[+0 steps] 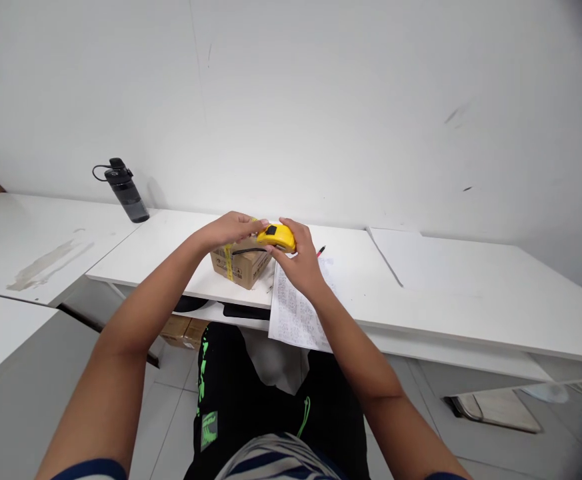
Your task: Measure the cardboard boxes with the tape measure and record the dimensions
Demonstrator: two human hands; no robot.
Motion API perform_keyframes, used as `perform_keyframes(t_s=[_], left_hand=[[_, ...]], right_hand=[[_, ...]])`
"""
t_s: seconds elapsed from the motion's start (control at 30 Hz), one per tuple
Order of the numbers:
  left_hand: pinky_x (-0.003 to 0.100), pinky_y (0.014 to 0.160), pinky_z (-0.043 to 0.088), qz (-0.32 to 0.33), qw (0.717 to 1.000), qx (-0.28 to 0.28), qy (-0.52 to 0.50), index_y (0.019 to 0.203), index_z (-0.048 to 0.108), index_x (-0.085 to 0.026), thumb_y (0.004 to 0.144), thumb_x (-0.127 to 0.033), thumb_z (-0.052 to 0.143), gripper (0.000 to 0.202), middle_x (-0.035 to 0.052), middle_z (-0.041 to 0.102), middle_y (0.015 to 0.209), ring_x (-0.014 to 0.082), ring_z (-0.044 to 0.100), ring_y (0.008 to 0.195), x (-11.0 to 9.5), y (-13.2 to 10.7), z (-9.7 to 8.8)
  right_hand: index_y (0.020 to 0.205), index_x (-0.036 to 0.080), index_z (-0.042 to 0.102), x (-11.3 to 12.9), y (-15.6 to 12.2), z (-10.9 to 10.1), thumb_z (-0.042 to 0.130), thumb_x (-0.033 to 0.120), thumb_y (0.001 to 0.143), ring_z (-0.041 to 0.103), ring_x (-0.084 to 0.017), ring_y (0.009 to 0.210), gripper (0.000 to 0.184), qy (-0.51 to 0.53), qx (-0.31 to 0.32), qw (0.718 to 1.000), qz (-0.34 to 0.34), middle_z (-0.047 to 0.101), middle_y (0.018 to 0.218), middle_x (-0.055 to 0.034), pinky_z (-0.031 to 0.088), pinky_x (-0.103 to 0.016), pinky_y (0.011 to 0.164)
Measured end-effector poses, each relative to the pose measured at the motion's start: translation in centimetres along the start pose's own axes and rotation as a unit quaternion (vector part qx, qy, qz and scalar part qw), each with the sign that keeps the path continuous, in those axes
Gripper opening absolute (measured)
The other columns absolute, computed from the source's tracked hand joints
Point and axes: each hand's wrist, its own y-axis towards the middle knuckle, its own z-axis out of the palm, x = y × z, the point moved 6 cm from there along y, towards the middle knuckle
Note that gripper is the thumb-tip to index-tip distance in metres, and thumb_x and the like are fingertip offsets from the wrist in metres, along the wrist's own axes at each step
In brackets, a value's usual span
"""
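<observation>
My right hand [298, 261] is closed around a yellow utility knife with a black slider [277, 235], held just above a small cardboard box [241, 264]. The box stands on the white desk [421, 280] and has yellow tape on its left corner. My left hand [231, 230] rests with curled fingers on the box's top, its fingertips touching the knife's left end. Whether a blade is out is hidden by my fingers.
A printed sheet [295, 310] hangs over the desk's front edge, a red pen [321, 251] beside it. A dark water bottle [127, 191] stands at the back left. Cardboard boxes [183, 331] lie under the desk. My legs in black trousers [251, 400] are below.
</observation>
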Motion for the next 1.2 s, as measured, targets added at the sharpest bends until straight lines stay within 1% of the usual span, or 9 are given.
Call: perform_keyframes(t_s=[0.1,0.17,0.3,0.43,0.6,0.77,0.9,1.07,1.2], left_hand=[[0.031,0.062,0.04,-0.02,0.996,-0.027,-0.077,0.064,0.062,-0.017,0.075,-0.048,0.09,0.043,0.0017,0.052,0.062,0.0144,0.051,0.059,1.5,1.3,-2.3],[0.032,0.068,0.044,-0.025,0.991,-0.058,-0.122,0.068,0.064,-0.017,0.074,-0.042,0.091,0.038,0.0024,0.056,0.068,0.0151,0.054,0.065,3.4,2.5,-4.3],[0.033,0.078,0.044,-0.083,0.982,-0.151,-0.072,0.072,0.068,-0.017,0.07,-0.042,0.089,0.033,0.0057,0.069,0.085,0.0198,0.061,0.084,8.3,4.4,-6.9],[0.033,0.074,0.044,-0.111,0.982,-0.143,-0.051,0.076,0.066,-0.019,0.072,-0.044,0.086,0.033,0.0067,0.073,0.087,0.0228,0.064,0.082,10.3,4.7,-5.5],[0.03,0.065,0.042,-0.102,0.972,-0.206,0.049,0.079,0.059,-0.021,0.072,-0.037,0.087,0.033,0.0046,0.07,0.083,0.021,0.062,0.075,9.1,4.5,-5.2],[0.031,0.07,0.048,-0.124,0.969,-0.21,0.029,0.097,0.063,-0.02,0.069,-0.037,0.09,0.043,0.0092,0.073,0.106,0.0244,0.068,0.088,9.8,5.2,-5.9],[0.03,0.068,0.049,-0.126,0.966,-0.227,-0.008,0.098,0.064,-0.019,0.068,-0.039,0.09,0.044,0.0085,0.073,0.099,0.0231,0.068,0.085,11.6,5.8,-6.3],[0.029,0.064,0.048,-0.117,0.963,-0.229,-0.081,0.087,0.064,-0.019,0.069,-0.039,0.09,0.038,0.0047,0.072,0.083,0.019,0.064,0.072,12.8,6.1,-5.7],[0.031,0.062,0.045,-0.1,0.966,-0.237,-0.022,0.068,0.062,-0.019,0.076,-0.038,0.084,0.031,0.004,0.069,0.072,0.0185,0.06,0.066,11.9,5.9,-5.1]], right_hand=[[0.143,0.031,0.054,-0.9,0.1,-1.2,0.074,0.045,0.089,0.058,-0.03,0.133,0.059,-0.007,-0.006,0.999,0.031,0.06,0.142,-0.0111,0.049,-0.054,0.114],[0.144,0.029,0.051,-2.1,0.2,-2.2,0.078,0.046,0.083,0.062,-0.031,0.125,0.069,-0.003,-0.024,0.996,0.089,0.062,0.139,-0.0122,0.052,-0.054,0.109],[0.139,0.025,0.052,-4.0,-0.1,-3.2,0.082,0.047,0.075,0.067,-0.03,0.108,0.074,-0.014,-0.059,0.982,0.181,0.069,0.126,-0.0107,0.056,-0.051,0.099],[0.134,0.025,0.061,-4.6,0.1,-2.3,0.078,0.048,0.078,0.065,-0.031,0.121,0.063,-0.033,-0.048,0.987,0.153,0.068,0.137,-0.0109,0.051,-0.051,0.108],[0.14,0.024,0.064,-5.6,0.4,-0.2,0.076,0.047,0.08,0.063,-0.033,0.128,0.065,-0.045,-0.022,0.987,0.155,0.069,0.137,-0.012,0.05,-0.051,0.11],[0.144,0.025,0.063,-5.2,0.8,1.0,0.073,0.046,0.084,0.065,-0.033,0.124,0.064,-0.086,-0.002,0.987,0.133,0.071,0.131,-0.0118,0.053,-0.051,0.106],[0.145,0.027,0.062,-4.8,1.4,1.3,0.071,0.047,0.086,0.066,-0.033,0.118,0.063,-0.105,0.001,0.988,0.112,0.071,0.126,-0.0109,0.055,-0.05,0.102],[0.145,0.027,0.062,-4.8,1.6,1.5,0.072,0.047,0.085,0.066,-0.035,0.116,0.064,-0.102,0.004,0.989,0.108,0.07,0.122,-0.0118,0.055,-0.056,0.102],[0.144,0.028,0.062,-5.3,1.6,1.1,0.074,0.046,0.083,0.062,-0.036,0.127,0.065,-0.064,0.001,0.99,0.126,0.069,0.132,-0.0122,0.051,-0.057,0.109]])
